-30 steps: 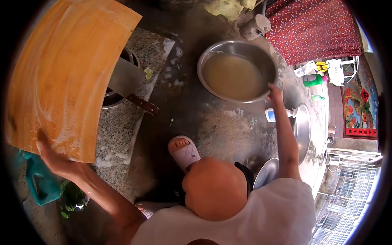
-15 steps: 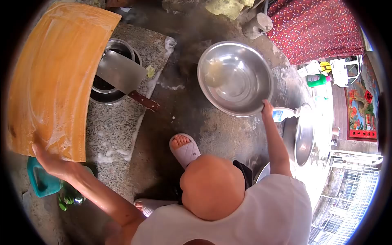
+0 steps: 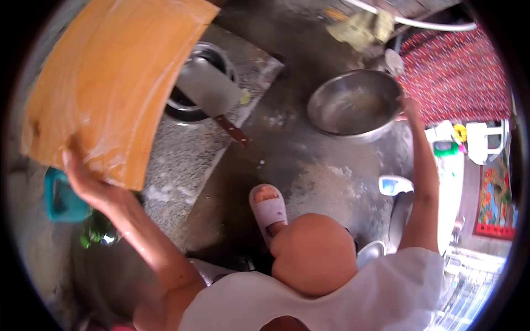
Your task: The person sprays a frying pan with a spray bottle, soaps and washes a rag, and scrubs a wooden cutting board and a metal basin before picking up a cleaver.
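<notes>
My left hand (image 3: 91, 179) grips the lower edge of a large wooden board (image 3: 116, 83), which is tilted up and streaked with suds. Out to the right, my right hand (image 3: 407, 109) holds the rim of a steel basin (image 3: 359, 105), tilted, with a little cloudy liquid seeming to show inside. Between them, a cleaver (image 3: 207, 87) lies across a steel pot (image 3: 227, 63) on the stone slab (image 3: 182, 160), its brown handle over the slab's edge. The board hides part of the pot and slab.
A teal container (image 3: 63, 196) and green leaves (image 3: 94, 229) are at the lower left. My slippered foot (image 3: 270, 209) is on the wet floor. To the right are a spray bottle (image 3: 395, 185), more metal basins (image 3: 371, 252) and a red patterned cloth (image 3: 458, 71).
The view has turned. The basin, full of cloudy water one second ago, now holds little and has moved towards the red cloth with my right hand. My left hand keeps hold of the board.
</notes>
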